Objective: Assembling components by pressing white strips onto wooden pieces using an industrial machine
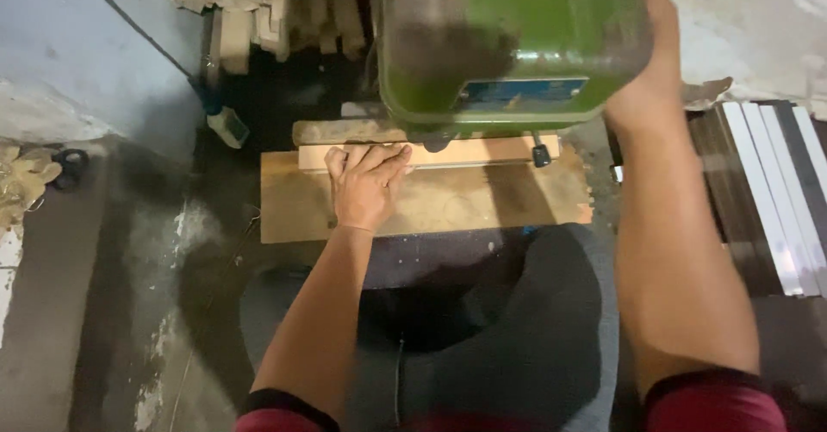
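Note:
My left hand [366, 184] lies palm down on a pale wooden strip [482, 152], pressing it against the wooden table board [482, 199] of a green drill press [508, 44]. The fingers rest over the strip's left end. My right hand [655, 70] reaches up along the right side of the green machine head; its fingers are out of sight behind the housing, so its grip is unclear. A black knob [540, 155] hangs just right of the strip.
Stacked wooden offcuts [258, 10] lie behind the machine. White and dark slats [775, 191] are piled at the right. A black cable [129, 23] runs over the concrete floor at the left, near dry leaves [21, 182].

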